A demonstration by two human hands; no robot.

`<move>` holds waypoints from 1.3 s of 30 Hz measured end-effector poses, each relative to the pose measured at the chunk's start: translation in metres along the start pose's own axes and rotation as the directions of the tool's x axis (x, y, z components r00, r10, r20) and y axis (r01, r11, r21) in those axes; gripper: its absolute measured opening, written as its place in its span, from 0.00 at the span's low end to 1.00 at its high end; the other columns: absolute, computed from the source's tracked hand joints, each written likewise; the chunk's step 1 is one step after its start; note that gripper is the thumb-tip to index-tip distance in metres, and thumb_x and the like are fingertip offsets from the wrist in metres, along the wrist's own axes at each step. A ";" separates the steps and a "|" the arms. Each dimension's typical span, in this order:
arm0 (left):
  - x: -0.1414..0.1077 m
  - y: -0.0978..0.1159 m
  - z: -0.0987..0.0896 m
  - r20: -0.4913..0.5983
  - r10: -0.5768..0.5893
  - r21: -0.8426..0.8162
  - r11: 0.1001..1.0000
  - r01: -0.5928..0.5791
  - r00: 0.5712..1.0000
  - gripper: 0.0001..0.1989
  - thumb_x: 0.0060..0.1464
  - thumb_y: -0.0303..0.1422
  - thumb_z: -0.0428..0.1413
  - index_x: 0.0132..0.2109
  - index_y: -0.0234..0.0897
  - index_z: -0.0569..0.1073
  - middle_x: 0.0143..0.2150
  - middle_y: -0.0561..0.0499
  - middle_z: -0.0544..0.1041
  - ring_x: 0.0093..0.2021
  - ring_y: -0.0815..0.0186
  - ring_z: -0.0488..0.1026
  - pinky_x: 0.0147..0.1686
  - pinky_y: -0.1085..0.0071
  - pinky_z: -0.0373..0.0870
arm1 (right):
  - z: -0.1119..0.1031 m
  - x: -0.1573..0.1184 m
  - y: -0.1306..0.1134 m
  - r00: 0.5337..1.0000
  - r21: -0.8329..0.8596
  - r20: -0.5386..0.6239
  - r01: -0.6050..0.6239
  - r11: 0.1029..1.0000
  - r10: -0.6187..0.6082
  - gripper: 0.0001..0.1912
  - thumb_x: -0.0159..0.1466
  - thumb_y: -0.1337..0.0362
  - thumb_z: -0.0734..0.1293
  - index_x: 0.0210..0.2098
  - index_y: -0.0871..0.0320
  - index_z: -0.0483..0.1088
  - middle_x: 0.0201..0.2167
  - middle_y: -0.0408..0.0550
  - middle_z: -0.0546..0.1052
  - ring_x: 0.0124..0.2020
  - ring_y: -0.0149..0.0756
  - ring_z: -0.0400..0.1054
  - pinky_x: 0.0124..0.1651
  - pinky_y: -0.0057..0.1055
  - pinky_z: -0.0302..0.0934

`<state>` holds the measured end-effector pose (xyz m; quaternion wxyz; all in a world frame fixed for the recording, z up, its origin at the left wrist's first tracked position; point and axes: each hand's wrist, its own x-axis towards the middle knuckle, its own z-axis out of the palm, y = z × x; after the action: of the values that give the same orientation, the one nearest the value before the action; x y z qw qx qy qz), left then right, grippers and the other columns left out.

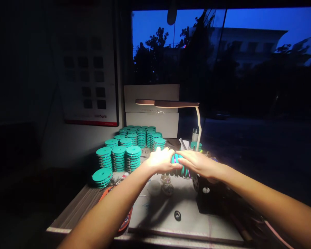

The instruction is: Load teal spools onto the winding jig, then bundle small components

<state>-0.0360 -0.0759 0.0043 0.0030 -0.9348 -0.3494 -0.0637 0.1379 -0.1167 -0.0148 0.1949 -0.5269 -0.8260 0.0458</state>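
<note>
A row of teal foam spools [184, 171] is held on its side under the lamp, with purple line showing on it. My left hand [162, 160] is closed on the left end of the row, its thumb along the near side. Curled over the right part, my right hand [199, 162] has its fingertips close to my left hand. Fingers hide much of the spools, and the far side cannot be seen. Below them, small clear dishes [167, 188] stand on a white board [155, 216]. A dark ring [177, 215] lies nearer to me.
Stacks of teal spools [119, 157] crowd the back left of the table. A desk lamp [171, 103] arches over the hands. At the right stands a dark machine with a wheel [196, 183]. An orange tray [124, 224] sits under my left forearm. Behind are a cardboard box [151, 122] and a window.
</note>
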 end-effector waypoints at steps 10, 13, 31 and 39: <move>0.002 -0.003 0.002 0.015 0.014 0.010 1.000 -0.014 1.000 0.29 0.48 0.53 0.43 0.52 0.40 0.63 0.50 0.42 0.68 0.49 0.43 0.62 0.39 0.52 0.64 | 0.001 -0.013 0.004 0.999 -0.004 -0.053 -0.003 1.000 0.003 0.23 0.61 0.48 0.53 0.46 0.55 0.64 0.42 0.55 0.69 0.44 0.46 0.63 0.47 0.43 0.58; 0.005 -0.006 0.002 0.028 0.021 0.015 1.000 -0.022 0.999 0.30 0.48 0.55 0.41 0.52 0.42 0.63 0.50 0.42 0.68 0.48 0.44 0.62 0.39 0.52 0.64 | 0.010 -0.016 0.005 0.995 -0.003 -0.102 0.012 1.000 -0.012 0.24 0.60 0.48 0.54 0.47 0.59 0.62 0.45 0.56 0.67 0.48 0.47 0.60 0.51 0.46 0.54; 0.002 0.019 0.015 -0.160 -0.114 0.012 0.993 0.117 0.981 0.36 0.41 0.58 0.47 0.54 0.45 0.62 0.47 0.36 0.67 0.46 0.40 0.63 0.38 0.42 0.59 | -0.027 -0.013 0.036 0.970 0.508 0.077 -0.238 0.828 0.231 0.25 0.60 0.48 0.56 0.51 0.54 0.63 0.53 0.48 0.65 0.54 0.40 0.57 0.53 0.41 0.56; 0.001 0.024 0.016 -0.191 -0.174 0.027 0.983 0.182 0.966 0.31 0.40 0.56 0.50 0.53 0.54 0.63 0.47 0.43 0.67 0.48 0.46 0.63 0.41 0.45 0.59 | -0.033 -0.002 0.063 0.927 0.621 0.256 -0.375 0.689 0.274 0.26 0.63 0.47 0.53 0.46 0.60 0.66 0.43 0.50 0.72 0.47 0.36 0.65 0.52 0.39 0.55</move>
<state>-0.0177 -0.0928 -0.0101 0.0507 -0.8892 -0.4313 -0.1438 0.2042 -0.0949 -0.0020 0.2972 -0.5571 -0.6612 0.4052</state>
